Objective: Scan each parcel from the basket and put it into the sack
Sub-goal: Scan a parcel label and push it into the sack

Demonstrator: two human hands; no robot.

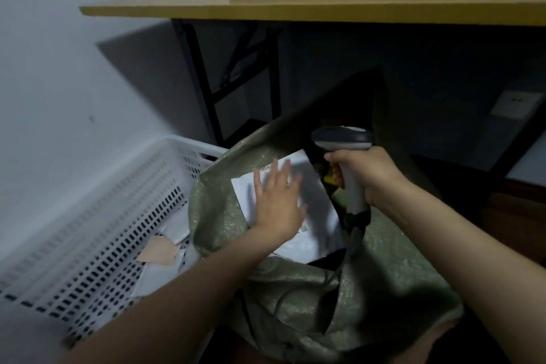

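One parcel (322, 210) lies across sack (393, 275) mouth under your flat left hand (279, 204), fingers straight; right hand (369, 174) grips scanner (342, 139) above sack. Risk: parcel slips outside sack if released early.

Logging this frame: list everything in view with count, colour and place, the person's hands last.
basket: one, white perforated plastic, lower left by the wall
parcels in the basket: at least three, white or grey plus one tan, low in the basket
sack: one, green woven, centre, mouth open
white parcel: one, white with a printed label, at the sack's mouth
scanner: one, grey with a dark head, above the sack's mouth, right of the white parcel
table: one, yellow-wood top on black legs, behind the sack
wall socket: one, white, on the wall at right
left hand: flat, fingers straight, on the white parcel
right hand: grips the scanner's handle
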